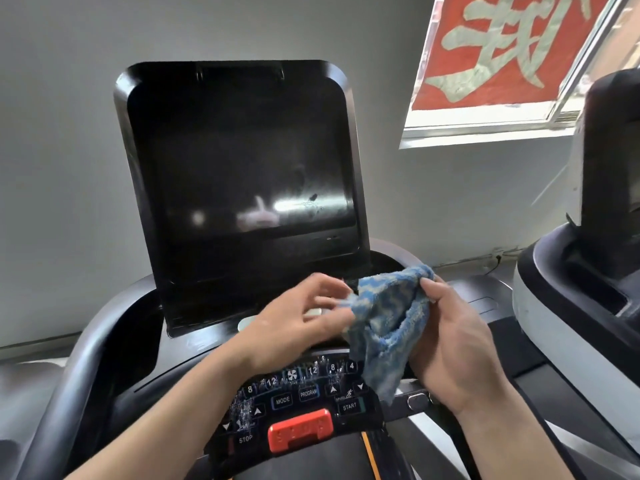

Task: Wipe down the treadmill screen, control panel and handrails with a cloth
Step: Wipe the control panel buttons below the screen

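Note:
A blue and white terry cloth (388, 323) hangs between my two hands above the treadmill's control panel (301, 396). My right hand (453, 344) grips the cloth's right side, fingers curled round its upper edge. My left hand (301, 320) pinches the cloth's left edge with its fingertips. The dark screen (242, 174) stands upright behind my hands, with smudges and reflections near its lower part. The panel shows white specks around its buttons, and a red stop clip (300, 432) sits at its front. The left handrail (79, 368) curves down at the left.
A second treadmill console (588, 271) stands close on the right. A window with a red banner (502, 50) is at the upper right. A grey wall runs behind the screen. A metal grip sensor (417, 400) lies on the bar below my right hand.

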The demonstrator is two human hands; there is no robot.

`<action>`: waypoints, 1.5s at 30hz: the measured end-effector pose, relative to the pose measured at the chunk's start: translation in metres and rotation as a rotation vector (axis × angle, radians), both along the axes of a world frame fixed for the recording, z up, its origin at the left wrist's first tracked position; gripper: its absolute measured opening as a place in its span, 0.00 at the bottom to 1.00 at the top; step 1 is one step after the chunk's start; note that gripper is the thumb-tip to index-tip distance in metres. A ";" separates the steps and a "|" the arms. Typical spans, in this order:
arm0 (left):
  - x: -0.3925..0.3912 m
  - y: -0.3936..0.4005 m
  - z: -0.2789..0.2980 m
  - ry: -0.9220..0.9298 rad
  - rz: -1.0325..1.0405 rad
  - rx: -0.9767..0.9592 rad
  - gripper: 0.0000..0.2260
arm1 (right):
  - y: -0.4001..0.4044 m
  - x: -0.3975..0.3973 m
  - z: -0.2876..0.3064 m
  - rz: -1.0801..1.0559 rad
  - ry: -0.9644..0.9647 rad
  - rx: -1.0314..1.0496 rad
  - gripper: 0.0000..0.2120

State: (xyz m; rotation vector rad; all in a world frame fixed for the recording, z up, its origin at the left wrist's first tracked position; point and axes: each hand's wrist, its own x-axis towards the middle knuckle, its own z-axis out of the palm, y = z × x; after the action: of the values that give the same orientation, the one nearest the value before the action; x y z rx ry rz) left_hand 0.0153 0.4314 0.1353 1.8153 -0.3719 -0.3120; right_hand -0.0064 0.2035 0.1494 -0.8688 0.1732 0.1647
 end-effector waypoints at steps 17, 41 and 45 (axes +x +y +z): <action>0.017 -0.022 0.021 0.228 0.298 -0.473 0.12 | -0.017 0.014 -0.062 0.150 0.182 0.286 0.45; 0.033 0.032 -0.003 -0.310 0.193 0.649 0.13 | -0.037 0.018 -0.053 -0.062 -0.367 -1.542 0.10; 0.018 -0.016 0.002 -0.212 0.380 0.350 0.14 | -0.022 0.015 -0.052 -0.044 -0.191 -1.061 0.20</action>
State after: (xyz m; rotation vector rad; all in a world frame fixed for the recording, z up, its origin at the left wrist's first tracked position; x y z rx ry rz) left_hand 0.0330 0.4152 0.1372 2.2236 -0.1141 0.0886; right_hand 0.0086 0.1813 0.0970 -1.9261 0.0914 -0.0732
